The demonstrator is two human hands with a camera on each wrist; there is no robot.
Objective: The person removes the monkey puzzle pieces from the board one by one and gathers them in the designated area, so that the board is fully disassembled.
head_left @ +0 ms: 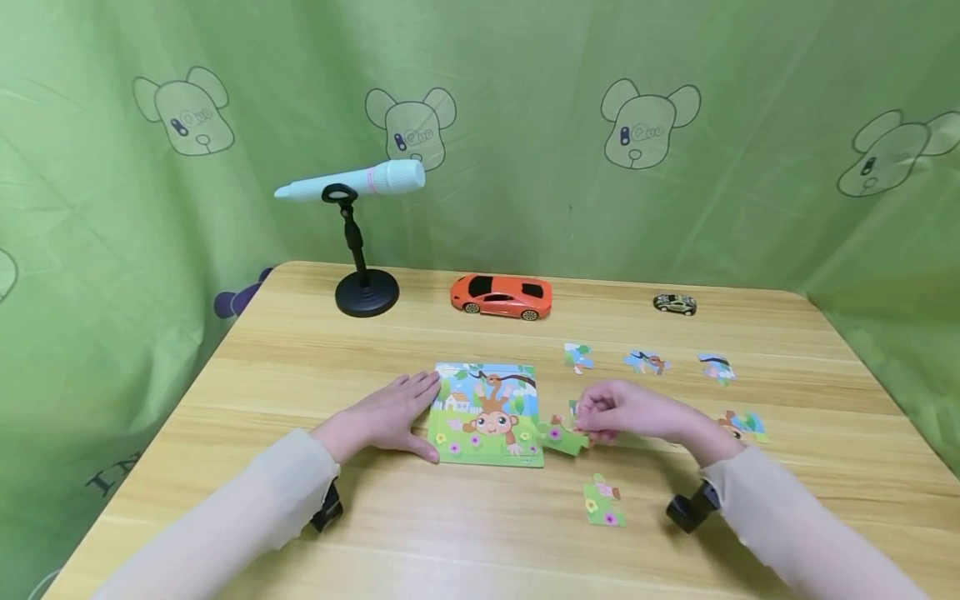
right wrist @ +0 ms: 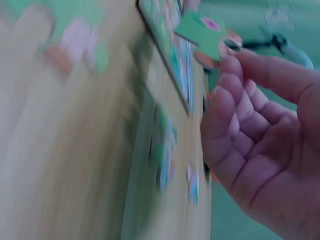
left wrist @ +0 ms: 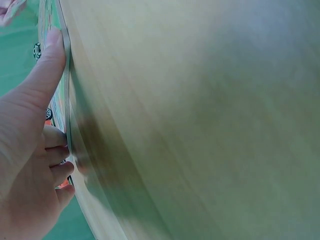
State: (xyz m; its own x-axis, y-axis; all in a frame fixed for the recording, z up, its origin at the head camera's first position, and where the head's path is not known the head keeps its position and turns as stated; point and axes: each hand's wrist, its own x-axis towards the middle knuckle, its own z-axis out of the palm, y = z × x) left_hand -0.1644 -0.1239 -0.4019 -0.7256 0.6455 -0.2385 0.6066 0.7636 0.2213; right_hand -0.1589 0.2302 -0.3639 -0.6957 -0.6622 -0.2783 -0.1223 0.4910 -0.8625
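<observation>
A square jigsaw puzzle board (head_left: 467,459) with a monkey picture lies flat on the table. My left hand (head_left: 390,417) rests along its left side, fingers extended and thumb at the lower left corner; the left wrist view shows the thumb (left wrist: 50,55) against the board's edge. Just right of the board, my right hand (head_left: 618,410) pinches a green puzzle piece (head_left: 564,442) with a pink flower. In the right wrist view that piece (right wrist: 200,27) is held between thumb and fingertips, raised off the tabletop. Another piece (head_left: 572,407) is partly hidden behind this hand.
Loose puzzle pieces lie to the right: a green one (head_left: 602,504) nearer me, others (head_left: 577,357) (head_left: 647,362) (head_left: 717,367) farther back, one (head_left: 750,426) beside my right forearm. Along the back stand a microphone (head_left: 390,177) on a black stand (head_left: 366,293), an orange toy car (head_left: 501,297) and a small toy car (head_left: 675,304).
</observation>
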